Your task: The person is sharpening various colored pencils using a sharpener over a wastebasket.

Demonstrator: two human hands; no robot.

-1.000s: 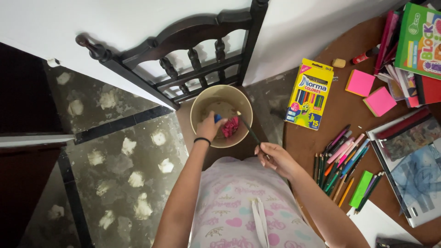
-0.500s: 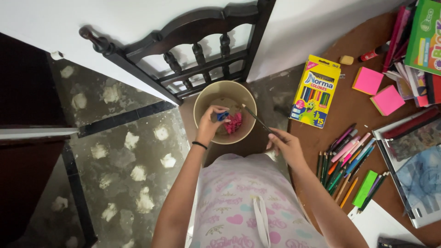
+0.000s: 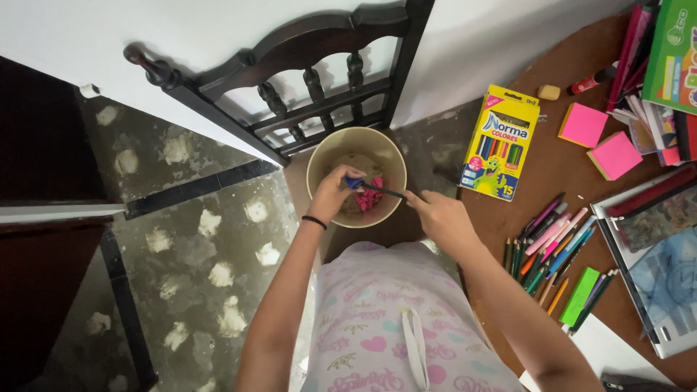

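A tan round bin point(image 3: 388, 156) stands on the floor in front of me, with pink scraps point(image 3: 370, 199) lying inside. My left hand point(image 3: 332, 192) is over the bin and pinches a small blue sharpener point(image 3: 353, 183). My right hand point(image 3: 443, 218) holds a dark pencil point(image 3: 385, 191) whose tip is in the sharpener. Both hands hover above the bin's opening.
A dark wooden chair back point(image 3: 305, 80) leans behind the bin. A brown table point(image 3: 559, 167) on the right carries a yellow box of coloured pencils point(image 3: 501, 143), several loose pencils point(image 3: 555, 247), pink sticky notes point(image 3: 599, 141), a green marker point(image 3: 579, 296), an eraser point(image 3: 549, 92) and books point(image 3: 664, 65).
My right hand has come in toward the bin and brought the pencil level into the sharpener. The view has shifted slightly; the left hand stays over the bin.
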